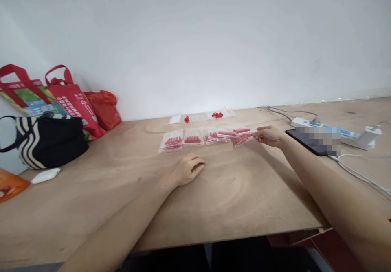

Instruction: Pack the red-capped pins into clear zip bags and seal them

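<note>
My right hand (268, 136) pinches the edge of a small clear zip bag (243, 140) with red pieces inside, at the right end of a row of such bags. Overlapping this bag are other bags of red pieces (218, 135). Farther left in the row lie one bag (193, 137) and a stack of bags (172, 140). My left hand (190, 169) rests on the wooden table (226, 198) in front of the row, fingers loosely bent, thumb apart, holding nothing.
Behind the row lie flat clear bags (197, 117) and loose red pieces (217, 115). On the right are a phone (314, 141), a power strip (345, 132) and cables. Shopping bags (76, 105), a black striped bag (58, 141) and a white case (45, 176) stand left.
</note>
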The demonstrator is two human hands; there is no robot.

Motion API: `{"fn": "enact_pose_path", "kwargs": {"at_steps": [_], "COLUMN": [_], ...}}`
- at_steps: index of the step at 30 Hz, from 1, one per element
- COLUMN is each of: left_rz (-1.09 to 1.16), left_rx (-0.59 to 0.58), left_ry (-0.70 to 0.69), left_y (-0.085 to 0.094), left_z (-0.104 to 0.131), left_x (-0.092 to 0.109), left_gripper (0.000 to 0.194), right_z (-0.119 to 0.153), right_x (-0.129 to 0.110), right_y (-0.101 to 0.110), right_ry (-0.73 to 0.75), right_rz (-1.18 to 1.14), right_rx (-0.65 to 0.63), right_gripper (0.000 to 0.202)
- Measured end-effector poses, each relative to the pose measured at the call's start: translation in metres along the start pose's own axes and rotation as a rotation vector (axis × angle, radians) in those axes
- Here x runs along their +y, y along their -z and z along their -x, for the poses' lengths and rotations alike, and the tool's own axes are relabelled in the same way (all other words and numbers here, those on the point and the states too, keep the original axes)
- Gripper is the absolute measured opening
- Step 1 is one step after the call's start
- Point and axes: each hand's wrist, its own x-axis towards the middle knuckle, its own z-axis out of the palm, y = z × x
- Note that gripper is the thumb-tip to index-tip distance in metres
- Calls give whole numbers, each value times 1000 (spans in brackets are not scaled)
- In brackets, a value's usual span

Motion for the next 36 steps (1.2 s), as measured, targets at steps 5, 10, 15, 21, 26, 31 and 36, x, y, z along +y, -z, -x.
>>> {"fn": "enact_pose_path", "kwargs": {"at_steps": [5,10,15,21,26,31,36], "left_rz": [14,42,110,177,124,78,30], "left_rx": [-4,-26,-21,-76,8,90,115], "left_ry": [50,79,94,-92,-90,-58,-17], "left_y": [1,2,5,7,1,-4,-6], "left_z": [0,-2,-2,3,4,2,-3], "left_x": [3,6,9,16,14,11,15], "left_gripper": [16,16,19,54,32,19,8], "right_z": [39,90,108,89,82,98,101], "right_x": [-18,-10,8,13,29,41,41], "right_y": [11,1,-42,-87,-87,-78,-80], "right_ry": [-74,-116,-159,-181,14,480,1033], "right_rz": [-197,-220,-149,-47,-40,239,636], "right_rx": [-193,-457,-706,-756,-615,-577,-367], "right_gripper": [36,46,50,52,56,42,22]}}
